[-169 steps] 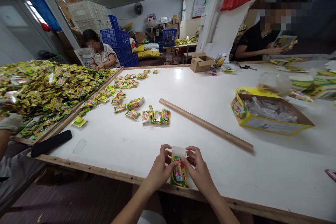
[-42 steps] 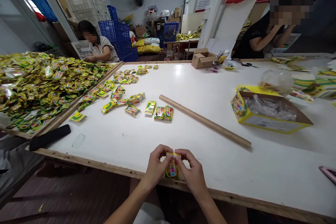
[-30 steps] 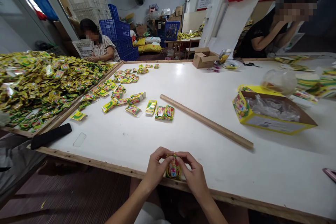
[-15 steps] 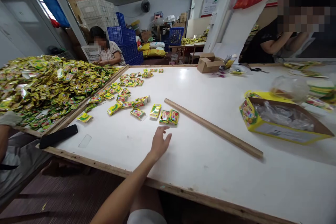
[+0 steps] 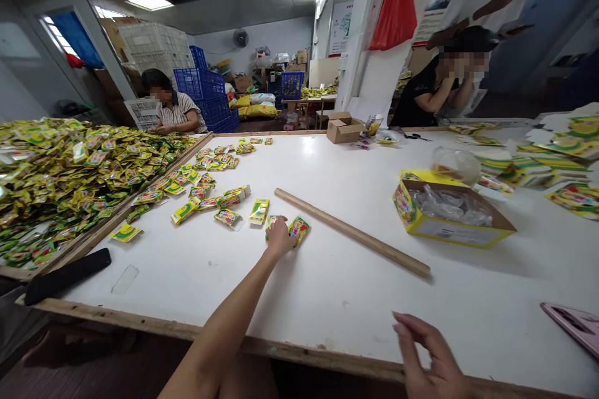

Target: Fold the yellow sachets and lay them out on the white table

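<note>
My left hand (image 5: 279, 238) reaches to the middle of the white table, its fingers curled over a small green and yellow candy packet (image 5: 271, 221) that they mostly cover. Right beside that hand lies a second packet (image 5: 299, 230), tilted. A yellow candy box (image 5: 259, 211) with an end flap out rests just to the left. Low at the right, my right hand (image 5: 433, 358) hovers by the table's front edge, thumb and forefinger a little apart with nothing between them.
A wooden strip (image 5: 350, 230) crosses the table. Behind it to the right is a yellow carton (image 5: 449, 234) with clear plastic inside. Left are scattered packets, a black phone (image 5: 68, 275) and a large packet heap (image 5: 93, 168). A pink phone (image 5: 573, 327) lies right. Two co-workers sit beyond.
My left hand has moved forward onto the left packet, and the two packets have come apart and turned. My right hand has come into view. The camera view has shifted right.
</note>
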### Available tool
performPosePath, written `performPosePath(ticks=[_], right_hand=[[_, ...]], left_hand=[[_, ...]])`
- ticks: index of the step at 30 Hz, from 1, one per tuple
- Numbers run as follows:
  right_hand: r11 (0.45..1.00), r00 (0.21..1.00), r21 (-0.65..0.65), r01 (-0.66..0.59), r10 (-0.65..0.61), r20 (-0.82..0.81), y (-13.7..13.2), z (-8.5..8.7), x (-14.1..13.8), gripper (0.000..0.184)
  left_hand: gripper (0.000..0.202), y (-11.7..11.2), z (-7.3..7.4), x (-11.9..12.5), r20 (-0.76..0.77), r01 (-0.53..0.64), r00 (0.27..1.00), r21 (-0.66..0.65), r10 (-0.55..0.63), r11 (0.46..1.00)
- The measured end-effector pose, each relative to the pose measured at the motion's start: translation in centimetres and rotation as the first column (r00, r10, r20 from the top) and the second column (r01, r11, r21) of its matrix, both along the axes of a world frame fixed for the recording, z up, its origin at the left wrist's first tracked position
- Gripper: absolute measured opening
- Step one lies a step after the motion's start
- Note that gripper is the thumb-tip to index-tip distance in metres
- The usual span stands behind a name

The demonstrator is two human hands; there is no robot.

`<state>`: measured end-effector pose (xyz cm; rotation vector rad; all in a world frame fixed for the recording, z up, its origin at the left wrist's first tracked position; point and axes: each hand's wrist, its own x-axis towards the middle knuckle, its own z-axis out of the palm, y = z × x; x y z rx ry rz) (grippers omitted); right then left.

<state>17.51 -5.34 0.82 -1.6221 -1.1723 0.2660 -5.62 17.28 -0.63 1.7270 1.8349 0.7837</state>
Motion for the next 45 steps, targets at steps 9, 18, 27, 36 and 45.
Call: performPosePath(ticks=[9,18,27,36,45], right_hand=[[0.939,0.887,-0.045,-0.342,0.307,-0.346,5.2,-2.5,-6.9,0.041],[0.764,0.699,-0.045,-0.644,0.563,-0.441,5.1,-3.4,-9.2,0.034],[0.732,0.690,-0.053,-0.679,0.613,-0.385,6.9,-3.1,-9.0,0.028],[0.719,0.697,-0.001,-0.695,0.674,-0.245,5.9,-2.2,-9.1,0.021],[0.783,0.759,-0.064,-0.618,0.574,-0.307,6.2,-1.2,-9.8,0.024]], left_hand=[[0.020,-11.5,-1.3,-1.7,0.379,0.230,0.908,-0.093,-0.179,0.969],[0.046,-17.4,-0.7,-3.3,0.764,0.305,0.607,0.031,-0.219,0.952],[0.017,-16.1,-0.9,-3.0,0.736,0.235,0.639,0.090,-0.224,0.968],[0.013,-17.0,0.7,-2.7,0.655,0.207,0.712,0.150,-0.254,0.967],[0.013,-16.4,0.8,-1.7,0.718,0.094,0.688,0.052,-0.103,0.994]])
